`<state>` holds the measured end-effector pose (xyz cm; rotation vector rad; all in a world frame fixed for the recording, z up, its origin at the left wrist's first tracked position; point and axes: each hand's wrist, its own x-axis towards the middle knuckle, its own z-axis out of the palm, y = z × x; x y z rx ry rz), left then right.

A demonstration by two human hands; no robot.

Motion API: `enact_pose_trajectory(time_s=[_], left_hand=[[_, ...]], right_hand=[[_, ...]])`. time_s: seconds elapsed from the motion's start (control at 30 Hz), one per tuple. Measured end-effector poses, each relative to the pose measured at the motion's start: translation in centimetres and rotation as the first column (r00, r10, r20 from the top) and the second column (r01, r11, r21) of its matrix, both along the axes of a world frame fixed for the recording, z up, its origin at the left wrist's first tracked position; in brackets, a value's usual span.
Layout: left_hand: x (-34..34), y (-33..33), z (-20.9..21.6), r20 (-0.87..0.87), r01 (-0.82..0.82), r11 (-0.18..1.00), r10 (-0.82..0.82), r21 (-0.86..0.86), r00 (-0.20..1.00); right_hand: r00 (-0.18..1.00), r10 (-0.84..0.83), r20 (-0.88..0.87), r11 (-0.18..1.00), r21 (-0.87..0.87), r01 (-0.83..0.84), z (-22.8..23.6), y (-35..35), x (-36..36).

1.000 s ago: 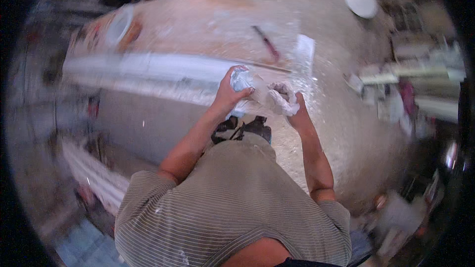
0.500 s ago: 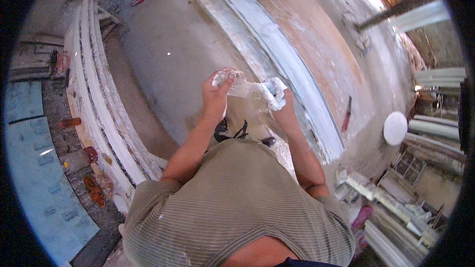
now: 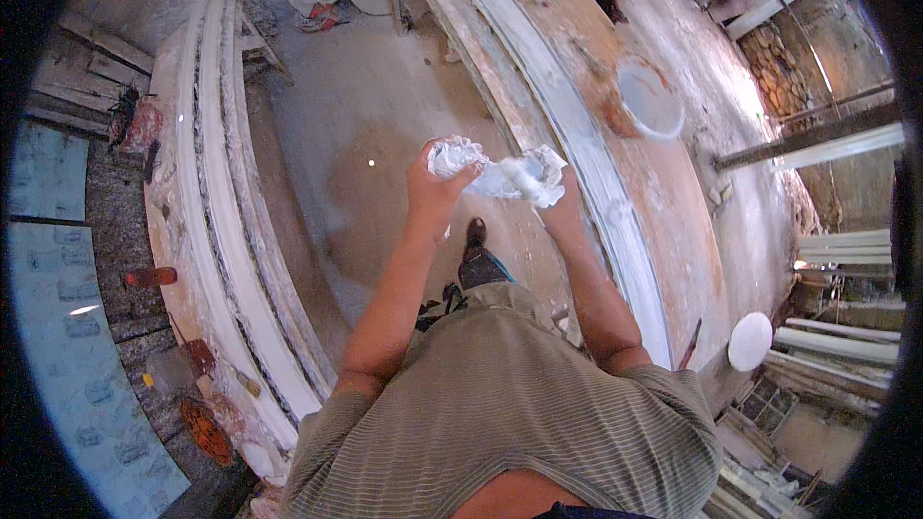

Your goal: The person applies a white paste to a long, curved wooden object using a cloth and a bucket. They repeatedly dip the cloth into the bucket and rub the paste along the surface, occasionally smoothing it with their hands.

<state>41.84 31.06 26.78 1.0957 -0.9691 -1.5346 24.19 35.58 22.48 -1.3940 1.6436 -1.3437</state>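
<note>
Between my two hands stretches a limp white wad (image 3: 510, 179), wet-looking and apparently coated in plaster; exactly what it is made of I cannot tell. My left hand (image 3: 435, 183) has its fingers wrapped round one crumpled end. The other end is bunched in my right hand (image 3: 565, 197), whose fingers are mostly hidden behind the white folds. Both hands are held out in front of my body, above the floor. Just to the right runs a long bench with a white moulding strip (image 3: 577, 120) along its near edge.
On the right bench stand a whitish basin (image 3: 650, 101) and a thin red-handled tool (image 3: 690, 344). A second bench (image 3: 207, 135) with long white strips lines the left side. Past it are a red-brown bottle (image 3: 152, 276) and an orange round item (image 3: 206, 431). A white disc (image 3: 750, 341) sits at right.
I have moved forward along the benches; the basin has come further into view and a shoe now shows below. Both hands keep hold of the white wad.
</note>
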Motion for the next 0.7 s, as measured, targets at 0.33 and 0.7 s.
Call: enact_pose_trajectory(time_s=[0.33,0.7], left_hand=[[-0.6,-26.2,-8.1,0.11,-0.152,0.974,0.171,-0.167,0.979],[6.1,-57.2,-6.5,-0.035,-0.363,0.911,0.363,-0.195,0.931]], right_hand=[[0.997,0.055,0.059,0.998,-0.038,-0.053,-3.2,-27.0,2.0],[0.967,0.13,0.221,0.983,-0.156,-0.096,-4.6,-62.3,4.2]])
